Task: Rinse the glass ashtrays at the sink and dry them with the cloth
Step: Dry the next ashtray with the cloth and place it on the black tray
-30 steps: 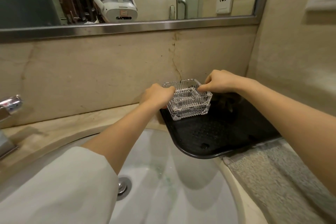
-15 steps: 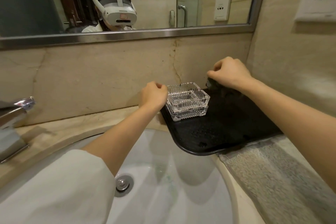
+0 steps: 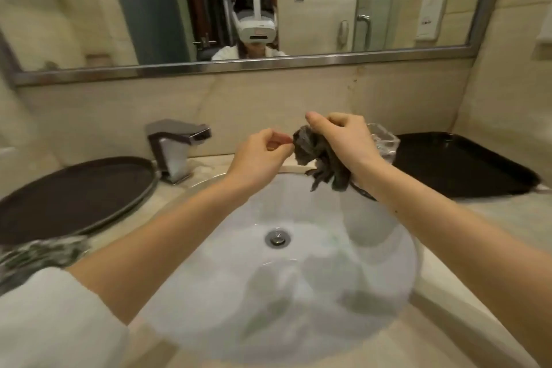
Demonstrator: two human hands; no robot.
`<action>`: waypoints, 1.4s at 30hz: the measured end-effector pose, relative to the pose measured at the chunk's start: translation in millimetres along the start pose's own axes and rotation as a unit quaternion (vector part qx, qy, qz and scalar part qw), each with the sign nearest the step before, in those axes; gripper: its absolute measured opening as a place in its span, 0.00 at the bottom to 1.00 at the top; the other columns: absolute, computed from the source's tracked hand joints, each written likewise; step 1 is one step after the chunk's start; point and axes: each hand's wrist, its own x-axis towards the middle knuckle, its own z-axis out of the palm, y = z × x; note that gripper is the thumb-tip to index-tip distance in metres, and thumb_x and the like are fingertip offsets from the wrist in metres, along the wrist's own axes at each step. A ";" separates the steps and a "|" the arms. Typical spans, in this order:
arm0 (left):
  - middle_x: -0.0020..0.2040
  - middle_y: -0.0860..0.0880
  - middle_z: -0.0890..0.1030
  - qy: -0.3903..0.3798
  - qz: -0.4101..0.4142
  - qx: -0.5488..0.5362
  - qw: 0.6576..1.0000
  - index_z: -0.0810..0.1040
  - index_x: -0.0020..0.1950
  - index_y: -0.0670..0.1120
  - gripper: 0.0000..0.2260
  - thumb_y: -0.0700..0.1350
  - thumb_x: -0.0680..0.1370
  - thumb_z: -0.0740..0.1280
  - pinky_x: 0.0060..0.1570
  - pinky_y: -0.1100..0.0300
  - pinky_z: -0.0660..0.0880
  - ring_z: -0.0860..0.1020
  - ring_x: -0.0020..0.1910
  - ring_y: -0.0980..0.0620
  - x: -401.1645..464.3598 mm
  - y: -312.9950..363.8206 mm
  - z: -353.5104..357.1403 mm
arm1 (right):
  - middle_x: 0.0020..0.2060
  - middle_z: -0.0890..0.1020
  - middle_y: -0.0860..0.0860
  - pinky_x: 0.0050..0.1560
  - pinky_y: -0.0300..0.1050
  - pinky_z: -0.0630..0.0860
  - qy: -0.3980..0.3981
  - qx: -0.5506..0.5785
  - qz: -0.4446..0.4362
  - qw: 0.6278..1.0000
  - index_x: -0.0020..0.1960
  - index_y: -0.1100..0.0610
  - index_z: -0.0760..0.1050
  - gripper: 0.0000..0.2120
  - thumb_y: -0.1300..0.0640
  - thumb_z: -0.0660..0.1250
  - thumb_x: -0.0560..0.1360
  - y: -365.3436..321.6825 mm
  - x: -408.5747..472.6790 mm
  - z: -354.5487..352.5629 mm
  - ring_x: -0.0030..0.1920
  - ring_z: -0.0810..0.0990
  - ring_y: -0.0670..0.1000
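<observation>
Both hands are up over the basin, at its back rim. Left hand [image 3: 261, 155] has thumb and forefinger drawn together right at the near edge of the dark cloth [image 3: 316, 158]; whether it has actually pinched a corner or just touches it I cannot tell, the frame is soft there. Right hand [image 3: 340, 140] grasps that cloth in a bunch, fingers curled round it, tails of it dangling below the palm above the sink [image 3: 298, 293]. Working left to right: round dark tray [image 3: 74, 194] on the counter at far left, then the chrome faucet [image 3: 176, 146], not running as far as I can see, then my two hands with the cloth between them, then the glass ashtrays [image 3: 383, 142] just behind my right hand, partly hidden by it, sitting at the left end of the black rectangular tray [image 3: 463, 164]. Neither hand touches the ashtrays. My reading: this is the cloth-readying step, shaking or opening the rag out before it goes to glass. Whether rinsing is already done I cannot judge; the basin looks dry-ish but blurred. Next move calls for spreading the cloth flat across one palm, then reaching right and back for the top ashtray, lifting it cleanly off the one beneath so glass does not knock on glass.
</observation>
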 end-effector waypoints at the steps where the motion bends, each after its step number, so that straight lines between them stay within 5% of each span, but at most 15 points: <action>1: 0.49 0.49 0.81 0.009 -0.003 0.002 1.000 0.77 0.52 0.47 0.05 0.42 0.76 0.66 0.53 0.60 0.72 0.78 0.52 0.52 -14.7 -3.1 -18.8 | 0.35 0.81 0.56 0.43 0.56 0.79 -0.039 0.041 0.021 0.998 0.36 0.55 0.74 0.14 0.45 0.67 0.73 -7.6 -10.8 16.5 0.38 0.82 0.59; 5: 0.51 0.50 0.80 0.038 -0.022 0.022 0.999 0.76 0.56 0.46 0.08 0.42 0.77 0.65 0.53 0.61 0.72 0.78 0.52 0.54 -74.6 -18.2 -85.5 | 0.37 0.79 0.59 0.37 0.44 0.78 -0.209 0.208 0.106 0.950 0.49 0.62 0.72 0.10 0.55 0.61 0.75 -37.6 -55.5 80.4 0.32 0.79 0.53; 8: 0.51 0.50 0.81 0.080 -0.034 0.054 0.995 0.76 0.56 0.48 0.08 0.42 0.77 0.65 0.51 0.61 0.75 0.79 0.50 0.54 -109.5 -35.2 -128.7 | 0.44 0.80 0.62 0.52 0.52 0.77 -0.314 0.211 0.138 0.915 0.57 0.67 0.74 0.24 0.56 0.60 0.65 -48.1 -78.4 124.5 0.43 0.79 0.58; 12: 0.51 0.52 0.81 0.114 -0.036 0.120 0.986 0.78 0.59 0.48 0.11 0.43 0.77 0.66 0.58 0.54 0.75 0.79 0.53 0.53 -141.2 -52.9 -179.1 | 0.39 0.78 0.59 0.48 0.48 0.77 -0.326 0.166 0.141 0.920 0.49 0.66 0.73 0.10 0.67 0.56 0.71 -60.1 -96.1 169.1 0.39 0.78 0.55; 15: 0.53 0.53 0.80 0.119 -0.042 0.199 0.972 0.77 0.60 0.49 0.11 0.42 0.78 0.63 0.55 0.59 0.73 0.77 0.54 0.55 -152.9 -65.9 -213.6 | 0.36 0.78 0.57 0.45 0.45 0.75 -0.315 0.154 0.167 0.921 0.44 0.62 0.71 0.06 0.60 0.59 0.74 -64.3 -97.1 190.1 0.36 0.77 0.52; 19: 0.63 0.51 0.76 0.015 -0.083 0.350 0.933 0.73 0.67 0.49 0.16 0.38 0.80 0.59 0.61 0.58 0.70 0.74 0.62 0.53 -144.9 -91.1 -240.8 | 0.28 0.79 0.51 0.29 0.38 0.75 -0.328 -0.025 0.102 0.939 0.37 0.57 0.74 0.18 0.42 0.65 0.74 -61.9 -91.4 210.0 0.27 0.78 0.46; 22: 0.68 0.52 0.72 -0.089 -0.090 0.458 0.880 0.68 0.71 0.51 0.20 0.40 0.79 0.61 0.66 0.54 0.68 0.70 0.66 0.51 -127.4 -109.0 -248.2 | 0.30 0.75 0.44 0.36 0.37 0.72 -0.317 -0.167 -0.004 0.934 0.33 0.49 0.72 0.13 0.44 0.69 0.71 -51.7 -90.8 226.7 0.35 0.76 0.45; 26: 0.63 0.50 0.76 -0.182 -0.109 0.512 0.832 0.73 0.66 0.50 0.16 0.46 0.78 0.64 0.59 0.56 0.71 0.74 0.60 0.50 -101.0 -119.5 -251.6 | 0.32 0.75 0.48 0.33 0.38 0.71 -0.357 -0.251 0.014 0.900 0.34 0.53 0.71 0.16 0.42 0.69 0.70 -43.1 -89.0 238.3 0.35 0.74 0.46; 30: 0.51 0.51 0.79 -0.208 -0.098 0.479 0.847 0.79 0.54 0.50 0.07 0.46 0.77 0.65 0.52 0.58 0.72 0.76 0.50 0.53 -85.7 -121.4 -257.1 | 0.34 0.77 0.48 0.36 0.38 0.72 -0.377 -0.213 0.042 0.900 0.38 0.55 0.75 0.17 0.40 0.70 0.69 -41.7 -85.7 236.2 0.35 0.75 0.46; 37: 0.45 0.53 0.78 -0.195 -0.035 0.473 0.858 0.78 0.52 0.48 0.06 0.44 0.79 0.63 0.46 0.60 0.69 0.75 0.44 0.53 -79.4 -106.4 -265.2 | 0.36 0.79 0.55 0.44 0.45 0.78 -0.376 -0.100 0.095 0.916 0.44 0.61 0.78 0.12 0.50 0.68 0.72 -41.1 -89.0 242.9 0.36 0.77 0.50; 42: 0.40 0.51 0.78 -0.101 0.002 0.344 0.933 0.73 0.50 0.49 0.03 0.43 0.80 0.61 0.39 0.61 0.74 0.77 0.39 0.53 -74.6 -79.7 -249.9 | 0.35 0.80 0.59 0.38 0.44 0.78 -0.322 -0.076 0.045 0.943 0.43 0.66 0.79 0.14 0.54 0.65 0.74 -51.6 -71.4 210.8 0.32 0.77 0.50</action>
